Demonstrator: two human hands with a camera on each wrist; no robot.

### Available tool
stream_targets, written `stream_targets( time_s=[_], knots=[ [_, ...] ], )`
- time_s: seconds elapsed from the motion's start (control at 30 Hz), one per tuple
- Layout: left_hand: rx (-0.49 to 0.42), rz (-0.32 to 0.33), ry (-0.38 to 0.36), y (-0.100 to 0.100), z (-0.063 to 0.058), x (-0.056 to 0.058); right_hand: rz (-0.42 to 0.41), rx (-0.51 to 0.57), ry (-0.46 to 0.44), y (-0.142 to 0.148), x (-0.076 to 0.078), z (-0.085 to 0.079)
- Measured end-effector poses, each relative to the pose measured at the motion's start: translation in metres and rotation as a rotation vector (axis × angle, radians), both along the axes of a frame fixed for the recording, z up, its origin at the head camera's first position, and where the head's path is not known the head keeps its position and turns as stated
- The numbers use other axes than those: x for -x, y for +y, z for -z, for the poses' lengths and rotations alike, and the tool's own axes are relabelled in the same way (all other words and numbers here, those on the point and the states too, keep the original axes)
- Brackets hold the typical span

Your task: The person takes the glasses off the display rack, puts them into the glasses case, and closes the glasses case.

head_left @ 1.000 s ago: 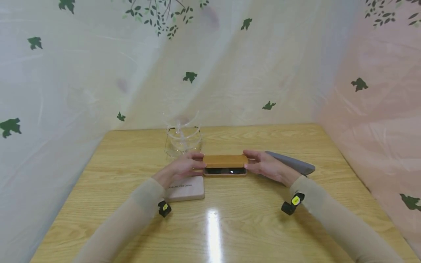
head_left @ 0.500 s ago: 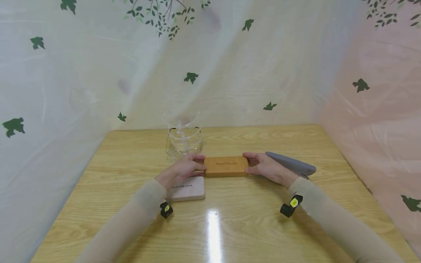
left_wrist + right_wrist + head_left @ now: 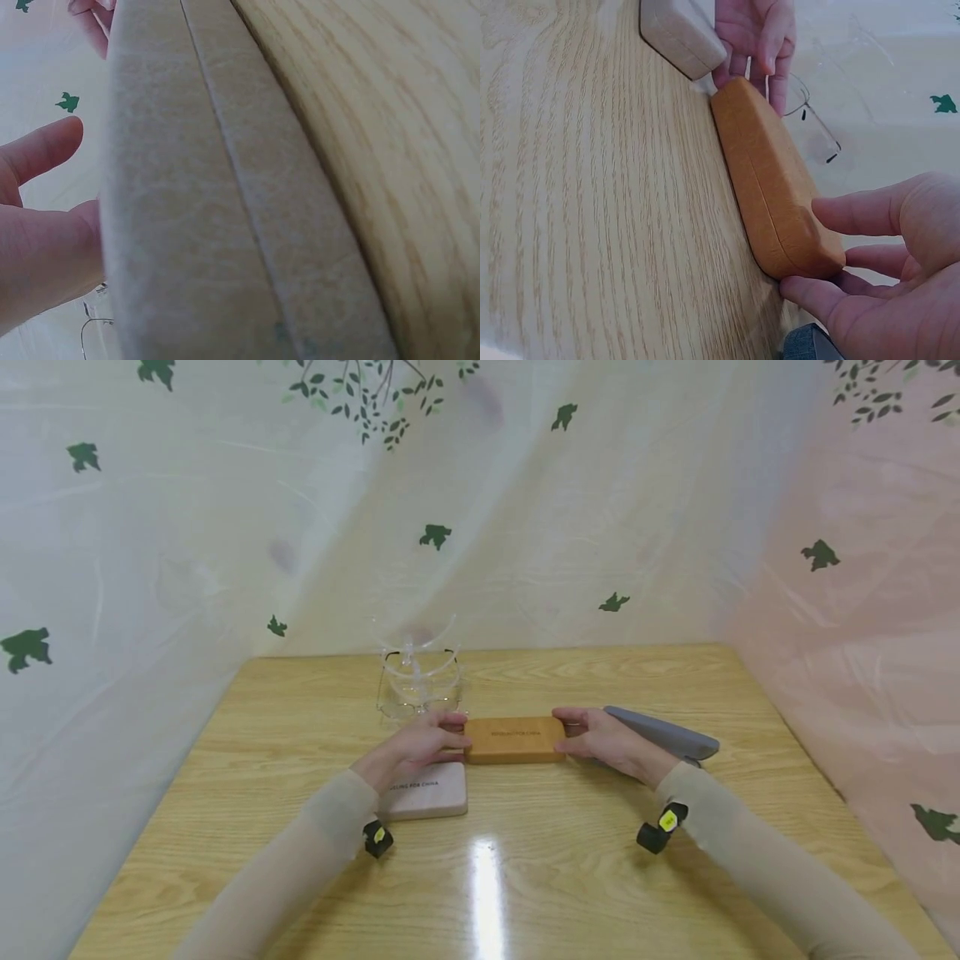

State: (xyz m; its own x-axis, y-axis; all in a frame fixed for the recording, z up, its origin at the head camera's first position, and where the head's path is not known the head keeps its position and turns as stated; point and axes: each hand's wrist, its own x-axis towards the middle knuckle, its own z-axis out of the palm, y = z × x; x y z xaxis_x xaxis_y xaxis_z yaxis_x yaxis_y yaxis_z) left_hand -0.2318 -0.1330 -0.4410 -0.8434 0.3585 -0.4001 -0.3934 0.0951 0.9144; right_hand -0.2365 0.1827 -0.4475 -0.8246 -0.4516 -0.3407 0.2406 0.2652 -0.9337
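An orange glasses case with a closed lid lies on the table between both hands. My left hand holds its left end, fingers at the back corner and thumb toward the front. At the other end my right hand grips the case; the right wrist view shows the thumb and fingers around that end. Just in front of the left hand sits a pale glasses case, which fills much of the left wrist view and hides the left fingertips there.
Behind the left hand, a clear stand bears wire-framed glasses. A grey-blue case lies slantwise behind the right forearm. The wooden table meets a leaf-patterned cloth at its back edge.
A second ago the orange case's lid stood partly raised, showing a dark inside. It has come down and the case is closed. Both hands stay at its ends.
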Motion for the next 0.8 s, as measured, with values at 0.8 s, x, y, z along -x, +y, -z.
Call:
stream_targets(
  time_s=[0.8],
  knots=[
    [0.444,0.228,0.416,-0.097,-0.059,-0.01,-0.099,-0.087,0.327,-0.066,0.004,-0.041]
  ],
)
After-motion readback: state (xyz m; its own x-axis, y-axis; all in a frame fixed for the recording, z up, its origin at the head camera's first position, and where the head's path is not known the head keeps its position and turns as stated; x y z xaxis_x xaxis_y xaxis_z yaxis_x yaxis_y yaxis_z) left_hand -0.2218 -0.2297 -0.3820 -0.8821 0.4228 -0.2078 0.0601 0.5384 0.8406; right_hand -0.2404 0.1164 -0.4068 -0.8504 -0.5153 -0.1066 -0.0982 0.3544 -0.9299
